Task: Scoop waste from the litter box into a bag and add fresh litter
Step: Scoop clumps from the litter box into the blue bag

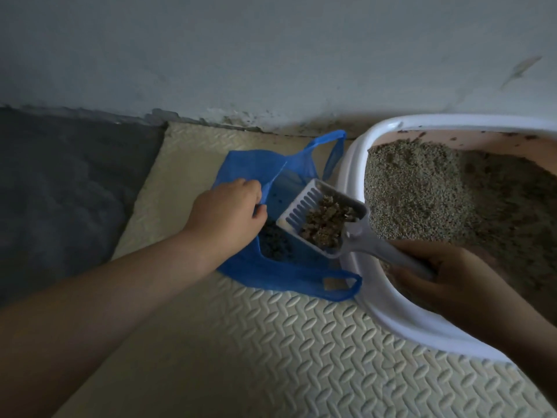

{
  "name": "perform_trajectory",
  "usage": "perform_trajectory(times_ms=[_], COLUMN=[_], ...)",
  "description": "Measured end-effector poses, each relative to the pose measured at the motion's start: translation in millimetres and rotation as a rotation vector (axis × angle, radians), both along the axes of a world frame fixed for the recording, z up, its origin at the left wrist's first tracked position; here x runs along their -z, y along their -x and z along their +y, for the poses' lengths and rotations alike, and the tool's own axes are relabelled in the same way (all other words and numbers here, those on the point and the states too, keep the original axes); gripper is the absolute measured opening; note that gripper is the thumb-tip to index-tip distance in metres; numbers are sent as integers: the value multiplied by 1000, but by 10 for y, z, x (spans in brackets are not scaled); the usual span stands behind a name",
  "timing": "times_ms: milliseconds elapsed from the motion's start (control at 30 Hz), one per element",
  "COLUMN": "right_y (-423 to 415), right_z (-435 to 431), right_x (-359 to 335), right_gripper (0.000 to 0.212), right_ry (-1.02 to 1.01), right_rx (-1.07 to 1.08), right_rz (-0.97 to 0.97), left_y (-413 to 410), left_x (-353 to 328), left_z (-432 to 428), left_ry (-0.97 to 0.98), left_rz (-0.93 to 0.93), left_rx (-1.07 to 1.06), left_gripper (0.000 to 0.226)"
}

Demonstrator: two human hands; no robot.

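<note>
Right hand [452, 276] clenched on loaded scoop [322, 218]; left hand [229, 209] pinches bag [271, 273] mouth wide. Tip slowly, low over opening.

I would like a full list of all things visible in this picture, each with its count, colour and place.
Litter box: one, white rim, pink inside, at right on the mat.
Litter: grey-brown grains, filling the box.
Scoop: one, pale grey, slotted, over the bag's opening.
Clumps: a brownish heap, in the scoop.
Bag: one, blue plastic, left of the box; dark waste inside.
Mat: cream, embossed, under everything.
Cloth: dark grey, far left.
Wall: pale grey, behind.
Left hand: holds the bag's edge.
Right hand: grips the scoop's handle.
</note>
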State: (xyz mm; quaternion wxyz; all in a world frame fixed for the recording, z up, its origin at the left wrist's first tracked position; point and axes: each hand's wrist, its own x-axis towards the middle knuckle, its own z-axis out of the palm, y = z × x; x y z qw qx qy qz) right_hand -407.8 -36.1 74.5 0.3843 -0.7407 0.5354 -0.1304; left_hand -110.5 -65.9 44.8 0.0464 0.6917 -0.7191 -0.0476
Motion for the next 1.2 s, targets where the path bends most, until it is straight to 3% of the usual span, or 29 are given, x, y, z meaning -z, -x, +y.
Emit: perform_trajectory(times_ms=[167,333,500,700,1000,1200], right_y=[-307,-643,-705,-784,-1011,-907], right_z=[-231,-525,-660,-660,-829,-796], right_x=[98,209,272,286,251,328], right_gripper=[22,28,21,20,29,27], right_ry=[-29,93,103,112,257,377], right_rx=[-145,-154,36,59,-182,-229], right_rz=[125,161,-13,-243,-47,-71], left_y=[-30,-94,-142,-153,-178,-178], left_x=[-33,-31,-23,-30,-79,-82], left_z=[72,101,128,117,103,83], left_ry=[8,22,32,51,68,70], left_rz=[39,94,123,162,175,190], left_rx=[3,-27,-38,-52,-71,-82], left_gripper=[17,17,17,16,17,17])
